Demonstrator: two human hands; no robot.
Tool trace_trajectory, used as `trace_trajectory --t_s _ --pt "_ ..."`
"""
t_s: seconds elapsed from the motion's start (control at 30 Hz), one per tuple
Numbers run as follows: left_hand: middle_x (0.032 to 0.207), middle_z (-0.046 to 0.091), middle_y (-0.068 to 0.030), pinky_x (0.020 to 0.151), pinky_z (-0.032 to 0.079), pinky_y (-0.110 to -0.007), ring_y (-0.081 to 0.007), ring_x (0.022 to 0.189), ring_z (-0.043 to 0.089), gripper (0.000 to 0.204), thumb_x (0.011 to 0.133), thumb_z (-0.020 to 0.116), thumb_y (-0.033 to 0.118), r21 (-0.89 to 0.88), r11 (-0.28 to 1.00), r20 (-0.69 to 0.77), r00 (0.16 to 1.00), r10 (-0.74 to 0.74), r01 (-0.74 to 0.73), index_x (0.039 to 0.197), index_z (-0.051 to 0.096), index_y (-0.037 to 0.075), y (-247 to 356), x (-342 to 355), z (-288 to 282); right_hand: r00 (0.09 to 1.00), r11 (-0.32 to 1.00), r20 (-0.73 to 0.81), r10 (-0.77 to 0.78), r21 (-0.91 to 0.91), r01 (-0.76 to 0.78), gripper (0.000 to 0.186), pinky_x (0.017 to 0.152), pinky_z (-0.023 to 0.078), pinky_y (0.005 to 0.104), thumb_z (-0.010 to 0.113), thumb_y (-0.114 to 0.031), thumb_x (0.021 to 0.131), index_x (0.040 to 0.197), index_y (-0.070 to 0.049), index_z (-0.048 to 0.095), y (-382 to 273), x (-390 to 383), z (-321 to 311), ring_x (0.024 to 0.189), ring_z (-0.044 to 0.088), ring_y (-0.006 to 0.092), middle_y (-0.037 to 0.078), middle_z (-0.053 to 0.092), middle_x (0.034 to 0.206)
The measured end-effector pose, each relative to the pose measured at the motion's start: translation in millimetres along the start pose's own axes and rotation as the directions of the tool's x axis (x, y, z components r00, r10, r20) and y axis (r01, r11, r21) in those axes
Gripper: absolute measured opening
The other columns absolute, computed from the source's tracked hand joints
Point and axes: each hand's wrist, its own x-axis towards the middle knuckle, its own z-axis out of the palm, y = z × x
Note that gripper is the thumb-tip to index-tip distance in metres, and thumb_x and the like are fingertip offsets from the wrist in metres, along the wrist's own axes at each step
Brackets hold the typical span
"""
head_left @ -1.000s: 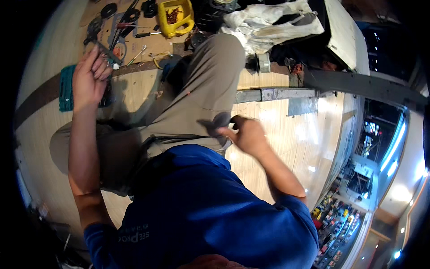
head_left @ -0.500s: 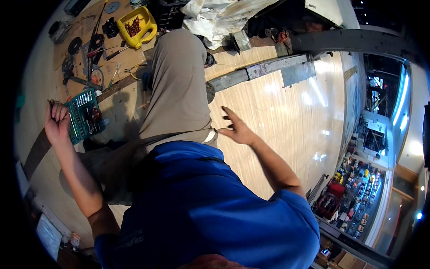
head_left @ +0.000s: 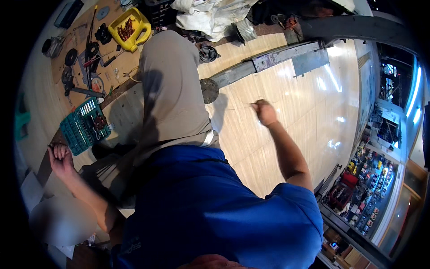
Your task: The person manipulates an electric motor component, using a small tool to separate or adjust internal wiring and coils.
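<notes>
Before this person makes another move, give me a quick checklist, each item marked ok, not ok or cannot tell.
1. Green tool case open, contents visible: ok.
2. Left hand clear of the case: cannot tell; it is beside the near left corner, contact unclear.
3. Left hand empty: cannot tell; its curled fingers hide any small item.
4. Right hand away from the tools: ok; it is over the pale floor, right of the legs.
5. Right hand empty: cannot tell; its grip is too small and blurred to judge.
6. Yellow container holding its reddish-brown pieces: ok.
</notes>
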Motion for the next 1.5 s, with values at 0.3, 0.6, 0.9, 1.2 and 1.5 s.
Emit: trace_trajectory --t_s 0.3,0.6,0.9,1.2,1.5 --pt "0.059 0.03 0.0051 0.049 0.021 -0.022 -0.0076 0.049 0.024 0.022 0.096 0.048 0.019 0.199 0.958 -0.158 0.972 -0.175 0.205 0.077 0.046 0.008 -160.7 -26.5 83.0 0.665 0.578 -0.182 0.724 -0.366 -0.73 0.034 0.083 0.045 0.0459 0.046 -0.037 0.091 0.098 -0.006 0.058 131.9 -96.0 -27.4 0.097 0.056 0.037 0.017 0.06 0.103" --pt "0.057 0.031 0.0056 0.046 0.022 -0.021 -0.0056 0.048 0.026 0.014 0.096 0.049 0.018 0.034 0.928 0.051 0.927 -0.371 0.37 0.088 0.053 0.007 -199.5 -33.8 97.5 0.992 0.98 0.07 -0.105 -0.16 0.115 0.06 0.072 0.055 0.0339 0.061 0.003 0.072 0.129 0.0 0.044 90.8 -71.9 4.4 0.086 0.066 0.0297 0.022 0.059 0.115" --pt "0.057 0.033 0.0053 0.044 0.023 -0.021 -0.0054 0.045 0.027 0.015 0.095 0.049 0.019 0.083 0.969 0.08 0.967 -0.241 0.234 0.083 0.049 0.012 -190.2 -53.6 105.4 0.953 0.783 0.029 -0.3 0.578 0.229 0.029 0.072 0.049 0.0294 0.064 -0.013 0.085 0.111 0.0 0.061 -286.3 52.9 -121.5 0.08 0.063 0.022 0.017 0.066 0.096" --pt "0.055 0.032 0.0057 0.044 0.024 -0.021 -0.0054 0.045 0.028 0.017 0.095 0.049 0.021 0.069 0.978 0.127 0.971 -0.202 0.194 0.087 0.053 0.006 -177.6 -65.7 102.7 0.615 0.52 0.632 -0.472 0.763 -0.385 0.042 0.069 0.049 0.0253 0.062 -0.022 0.089 0.124 -0.001 0.054 -329.1 76.0 -44.2 0.074 0.059 0.0111 0.007 0.065 0.089" --pt "0.056 0.034 0.0048 0.045 0.026 -0.022 -0.0059 0.046 0.029 0.021 0.096 0.049 0.025 0.034 0.983 0.154 0.971 -0.184 0.181 0.087 0.053 0.006 -176.1 -66.5 97.7 0.642 0.148 0.513 -0.571 0.833 -0.534 0.034 0.061 0.046 0.0227 0.06 -0.023 0.09 0.116 0.0 0.057 -338.2 86.2 -41.8 0.067 0.057 0.0111 0.005 0.062 0.08"
